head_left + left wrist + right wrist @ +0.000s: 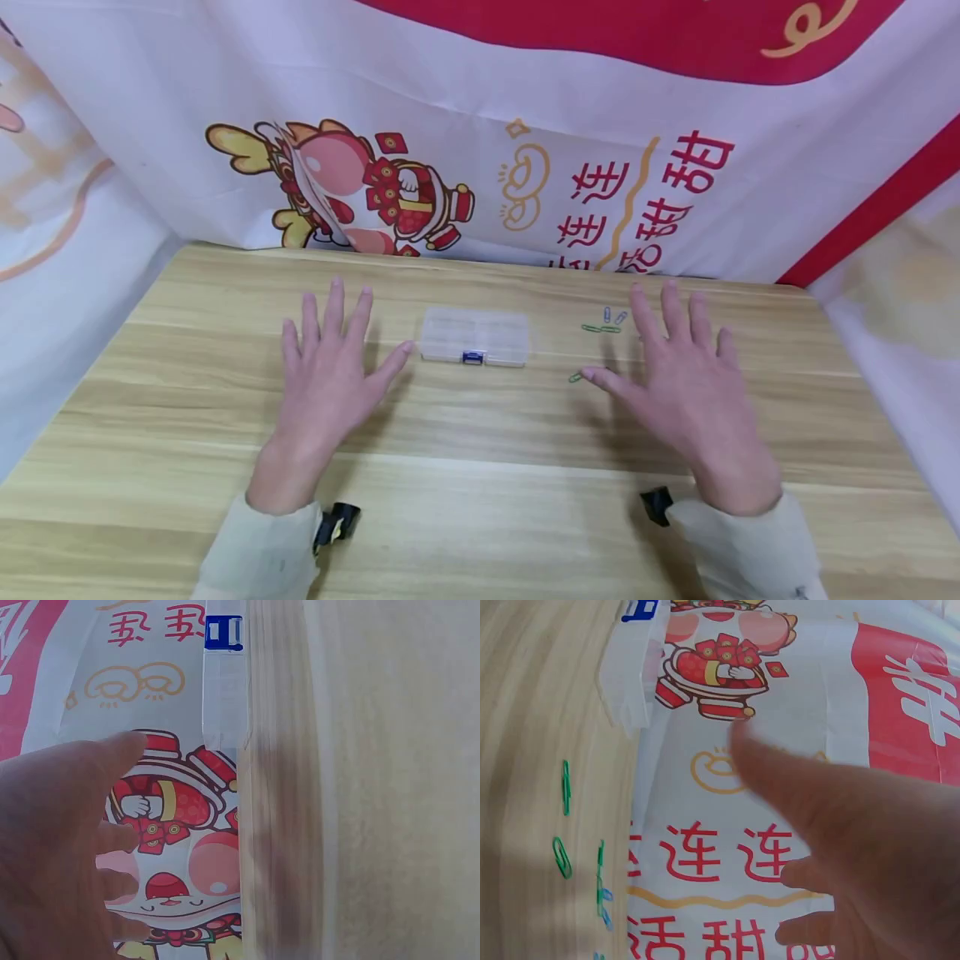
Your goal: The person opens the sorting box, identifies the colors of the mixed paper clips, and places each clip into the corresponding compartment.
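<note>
A clear plastic compartment box (475, 333) with a blue latch (472, 358) lies on the table between the two hands; its lid looks closed. My left hand (324, 379) is held over the table left of the box, fingers spread and straight, holding nothing. On the other side, my right hand (693, 387) is also spread and holds nothing. Close to its fingers lie small blue paper clips (607, 314) and green paper clips (611, 330). Another green paper clip (575, 378) shows just beyond the right thumb tip. The right hand may hide more clips.
The wood-grain table (480, 517) ends at the back against a white hanging cloth (465, 92) with red lettering and a cartoon figure. More cloth hangs at the left and right sides. Dark straps or mounts (657, 506) sit at both wrists.
</note>
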Available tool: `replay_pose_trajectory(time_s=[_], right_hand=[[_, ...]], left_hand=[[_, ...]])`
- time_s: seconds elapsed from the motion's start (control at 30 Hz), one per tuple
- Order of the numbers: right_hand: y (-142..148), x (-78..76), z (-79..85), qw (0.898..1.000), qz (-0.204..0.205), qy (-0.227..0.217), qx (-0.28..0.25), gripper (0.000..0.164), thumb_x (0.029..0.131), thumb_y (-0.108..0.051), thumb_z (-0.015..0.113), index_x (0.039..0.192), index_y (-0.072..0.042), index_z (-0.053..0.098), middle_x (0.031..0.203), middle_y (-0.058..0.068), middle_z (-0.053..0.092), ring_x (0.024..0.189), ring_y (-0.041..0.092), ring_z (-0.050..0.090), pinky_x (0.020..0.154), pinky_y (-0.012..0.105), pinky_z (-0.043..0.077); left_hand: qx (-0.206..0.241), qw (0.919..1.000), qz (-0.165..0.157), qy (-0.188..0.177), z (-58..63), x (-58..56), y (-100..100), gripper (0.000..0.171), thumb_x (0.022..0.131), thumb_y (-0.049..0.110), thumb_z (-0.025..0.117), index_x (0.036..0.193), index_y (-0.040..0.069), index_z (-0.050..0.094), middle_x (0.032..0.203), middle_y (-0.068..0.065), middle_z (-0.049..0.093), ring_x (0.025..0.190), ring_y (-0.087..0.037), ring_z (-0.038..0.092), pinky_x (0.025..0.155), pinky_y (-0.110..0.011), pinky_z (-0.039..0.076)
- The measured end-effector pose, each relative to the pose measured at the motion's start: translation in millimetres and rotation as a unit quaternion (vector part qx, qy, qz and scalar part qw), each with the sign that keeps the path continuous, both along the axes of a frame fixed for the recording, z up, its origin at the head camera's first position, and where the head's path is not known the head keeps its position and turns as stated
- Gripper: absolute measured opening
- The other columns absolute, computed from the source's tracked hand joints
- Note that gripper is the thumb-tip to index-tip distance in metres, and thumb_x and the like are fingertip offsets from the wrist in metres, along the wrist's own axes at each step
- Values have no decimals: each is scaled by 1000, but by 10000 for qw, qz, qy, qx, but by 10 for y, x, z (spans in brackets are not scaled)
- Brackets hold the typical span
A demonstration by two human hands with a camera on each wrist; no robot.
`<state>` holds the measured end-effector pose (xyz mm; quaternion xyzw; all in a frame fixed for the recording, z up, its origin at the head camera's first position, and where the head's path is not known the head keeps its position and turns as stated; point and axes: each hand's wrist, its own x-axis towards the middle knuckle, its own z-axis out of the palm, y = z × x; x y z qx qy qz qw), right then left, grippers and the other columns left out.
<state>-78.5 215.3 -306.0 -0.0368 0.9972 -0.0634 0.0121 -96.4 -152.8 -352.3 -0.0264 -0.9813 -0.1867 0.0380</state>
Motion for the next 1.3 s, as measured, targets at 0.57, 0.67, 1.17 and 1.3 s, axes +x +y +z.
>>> replay_pose_trajectory(time_s=[0.57, 0.67, 1.17, 1.3], right_hand=[[-632, -213, -387, 9842, 1436, 678, -787, 77, 101, -39, 77, 164, -13, 43, 173, 19, 38, 160, 37, 40, 128, 58, 41], [-762, -264, -465, 9792, 1612, 687, -1020, 72, 100, -33, 79, 162, -14, 48, 171, 17, 42, 157, 35, 45, 125, 55, 46], [-938, -372, -665, 9772, 1608, 388, -1330, 47, 101, -17, 77, 147, -18, 67, 166, 8, 52, 159, 30, 43, 129, 53, 41], [-932, -384, -677, 9747, 1668, 531, -1390, 45, 100, -16, 78, 144, -18, 69, 163, 8, 54, 157, 30, 46, 128, 53, 42]], left_hand=[[1604, 9815, -771, -710, -149, -159, 428, 81, 102, 23, 74, 169, 8, 32, 181, -18, 16, 165, -43, 22, 135, -61, 25], [1871, 9757, -825, -784, -202, -188, 500, 79, 101, 18, 75, 168, 8, 35, 180, -18, 19, 165, -42, 24, 136, -59, 24], [2295, 9678, -876, -549, -355, -279, 557, 58, 95, 10, 81, 149, 5, 60, 171, -12, 38, 153, -40, 46, 128, -54, 42], [2736, 9554, -901, -656, -398, -316, 496, 63, 94, 11, 83, 152, 8, 59, 170, -9, 39, 152, -37, 48, 125, -49, 48]])
